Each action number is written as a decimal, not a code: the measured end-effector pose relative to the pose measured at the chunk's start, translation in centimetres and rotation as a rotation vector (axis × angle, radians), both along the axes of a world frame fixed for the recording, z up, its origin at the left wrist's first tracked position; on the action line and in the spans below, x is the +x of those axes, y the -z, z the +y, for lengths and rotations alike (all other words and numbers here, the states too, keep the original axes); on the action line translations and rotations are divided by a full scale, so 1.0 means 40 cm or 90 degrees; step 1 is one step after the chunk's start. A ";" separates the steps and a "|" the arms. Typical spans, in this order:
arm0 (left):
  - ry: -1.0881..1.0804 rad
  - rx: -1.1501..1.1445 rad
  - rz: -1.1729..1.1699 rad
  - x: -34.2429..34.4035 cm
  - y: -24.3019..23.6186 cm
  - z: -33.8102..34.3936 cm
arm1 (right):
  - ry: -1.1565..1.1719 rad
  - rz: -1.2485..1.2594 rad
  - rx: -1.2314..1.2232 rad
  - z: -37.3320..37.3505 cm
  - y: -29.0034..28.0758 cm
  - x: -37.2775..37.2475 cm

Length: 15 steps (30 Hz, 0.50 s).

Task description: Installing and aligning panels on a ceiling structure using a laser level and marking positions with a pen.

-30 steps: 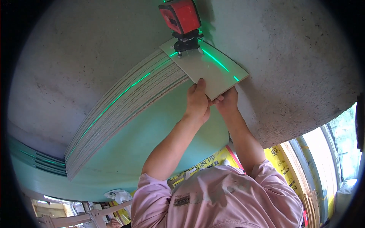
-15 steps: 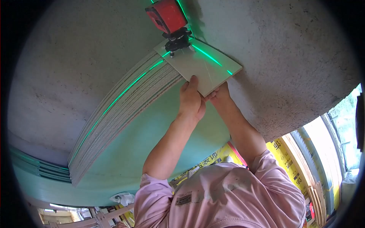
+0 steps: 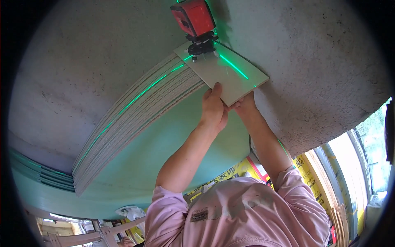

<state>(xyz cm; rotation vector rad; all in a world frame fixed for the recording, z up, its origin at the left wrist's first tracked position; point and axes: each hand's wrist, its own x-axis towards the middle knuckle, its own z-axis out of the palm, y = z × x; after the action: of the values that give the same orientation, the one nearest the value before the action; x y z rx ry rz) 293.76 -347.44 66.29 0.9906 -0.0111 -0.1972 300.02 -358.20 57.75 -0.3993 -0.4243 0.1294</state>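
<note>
A pale flat piece of board (image 3: 236, 78) lies partly on the upper edges of a stack of standing boards (image 3: 135, 103), its far edge near the grey wall. On it stands a red laser level (image 3: 196, 18) with a small black base (image 3: 201, 46), casting green lines over the piece and the stack. My left hand (image 3: 214, 108) grips the near corner, thumb on top and fingers below. Beside it, my right hand (image 3: 247, 103) is under the near right edge; most of its fingers are hidden by the board, so its grip cannot be made out.
Rough grey walls (image 3: 296, 61) meet in a corner behind the level. The stack's front board (image 3: 173, 140) is green. More green-faced boards (image 3: 45, 177) stand at the left. At the right are yellow printed packs (image 3: 308, 177) and upright wooden strips (image 3: 339, 222).
The level and the board piece sit farther right in the picture, partly because the view has shifted. A green line now crosses my right arm. Both hands stay at the board.
</note>
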 end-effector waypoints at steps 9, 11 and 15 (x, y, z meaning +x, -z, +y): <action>-0.010 -0.002 0.005 -0.002 0.010 -0.002 | 0.120 0.117 -0.104 0.008 -0.047 -0.026; -0.010 -0.004 -0.009 -0.004 0.010 -0.002 | 0.133 0.117 -0.093 0.010 -0.048 -0.027; -0.044 -0.062 0.043 -0.015 -0.001 -0.015 | 0.162 0.120 -0.128 0.000 -0.029 -0.014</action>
<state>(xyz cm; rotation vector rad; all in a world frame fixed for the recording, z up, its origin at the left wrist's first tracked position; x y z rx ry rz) 293.15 -348.03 66.31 0.8861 0.0745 -0.1642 299.46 -358.20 58.92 -0.6291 -0.1729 -0.0387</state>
